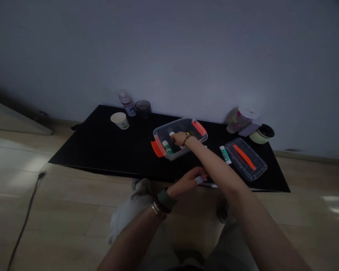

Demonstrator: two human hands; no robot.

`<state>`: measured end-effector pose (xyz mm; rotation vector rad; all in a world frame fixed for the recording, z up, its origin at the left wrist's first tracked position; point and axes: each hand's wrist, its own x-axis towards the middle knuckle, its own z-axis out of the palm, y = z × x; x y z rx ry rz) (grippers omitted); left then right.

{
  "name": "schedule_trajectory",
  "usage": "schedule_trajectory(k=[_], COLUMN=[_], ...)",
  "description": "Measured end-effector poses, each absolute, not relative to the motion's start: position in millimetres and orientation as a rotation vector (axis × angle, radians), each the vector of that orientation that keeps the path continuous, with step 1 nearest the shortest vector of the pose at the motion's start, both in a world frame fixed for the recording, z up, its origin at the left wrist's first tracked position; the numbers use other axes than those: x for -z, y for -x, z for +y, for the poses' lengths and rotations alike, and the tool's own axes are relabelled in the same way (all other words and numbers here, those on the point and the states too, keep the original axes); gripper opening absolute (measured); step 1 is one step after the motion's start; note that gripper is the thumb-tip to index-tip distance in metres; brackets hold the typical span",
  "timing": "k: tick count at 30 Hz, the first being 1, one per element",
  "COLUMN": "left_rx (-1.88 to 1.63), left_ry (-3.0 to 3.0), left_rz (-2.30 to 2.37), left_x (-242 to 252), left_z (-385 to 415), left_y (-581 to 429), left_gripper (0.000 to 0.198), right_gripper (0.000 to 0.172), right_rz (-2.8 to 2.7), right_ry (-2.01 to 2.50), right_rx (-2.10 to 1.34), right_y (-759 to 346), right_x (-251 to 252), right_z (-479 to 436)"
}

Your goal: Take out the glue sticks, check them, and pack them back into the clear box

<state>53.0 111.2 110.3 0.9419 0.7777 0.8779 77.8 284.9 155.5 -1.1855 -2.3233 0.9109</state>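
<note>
My right hand [180, 138] reaches into a clear plastic box [173, 126] with orange latches. Its fingers are closed on a glue stick whose white end [171, 134] shows past them. Another glue stick [167, 147], green with a white cap, lies in the box at the left. Something yellow is partly hidden behind my right wrist. My left hand [190, 180] is curled at the table's front edge, below my right forearm. A small pale thing [199, 180] shows at its fingers; its kind is unclear.
On the black table [101, 146] stand a paper cup [120, 121], a bottle [127, 103] and a dark glass [143, 108]. To the right are the box's lid [251, 167] with an orange handle, a glue stick [225, 154], a clear container [240, 119] and a bowl [260, 137].
</note>
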Motion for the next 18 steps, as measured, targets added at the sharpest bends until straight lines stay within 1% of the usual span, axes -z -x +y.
schedule_trajectory(k=[1, 2, 3, 4, 5, 7, 8, 9, 10, 11, 14, 15, 18], left_rx=[-0.889, -0.906, -0.928, -0.96, -0.998, -1.076, -1.097, -1.093, -1.065, -1.017, -0.857, -0.821, -0.737], left_ry=[-0.926, -0.898, -0.854, -0.799, -0.744, -0.666, -0.652, -0.657, -0.674, -0.699, -0.799, -0.838, -0.92], left_rz=[0.843, 0.909, 0.969, 1.016, 1.044, 1.037, 1.015, 0.986, 0.957, 0.933, 0.923, 0.936, 0.955], left_x=[-107.4, -104.3, -101.3, -98.8, -97.0, -95.6, -95.9, -96.9, -98.2, -99.8, -106.2, -108.7, -116.4], left_z=[112.3, 114.0, 116.4, 119.0, 121.6, 125.3, 126.0, 125.6, 124.3, 122.1, 112.0, 108.3, 98.9], left_y=[-52.7, -52.3, -51.9, -51.4, -50.8, -50.0, -49.9, -50.2, -51.2, -52.8, -60.7, -63.5, -68.0], left_gripper=[0.047, 0.049, 0.051, 0.053, 0.055, 0.061, 0.063, 0.065, 0.065, 0.064, 0.06, 0.06, 0.062], right_gripper=[0.02, 0.02, 0.026, 0.036, 0.049, 0.072, 0.078, 0.08, 0.078, 0.072, 0.035, 0.028, 0.03], right_rz=[-2.378, -2.43, -2.475, -2.483, -2.439, -2.306, -2.236, -2.182, -2.137, -2.094, -1.97, -1.94, -1.916], right_ry=[1.172, 1.135, 1.079, 0.997, 0.921, 0.885, 0.911, 0.947, 0.994, 1.046, 1.212, 1.254, 1.289], right_rx=[-0.906, -0.894, -0.874, -0.844, -0.841, -0.914, -0.979, -1.049, -1.11, -1.156, -1.162, -1.139, -1.127], right_y=[-84.8, -95.0, -108.2, -123.7, -140.6, -173.6, -187.6, -199.2, -208.2, -214.9, -225.8, -228.4, -237.6], right_x=[-161.5, -168.2, -175.3, -181.8, -187.2, -191.7, -190.3, -186.4, -180.5, -173.3, -150.7, -144.7, -134.3], right_z=[285.6, 284.1, 280.1, 273.2, 263.5, 238.4, 224.6, 211.4, 199.6, 189.9, 174.8, 173.5, 174.8])
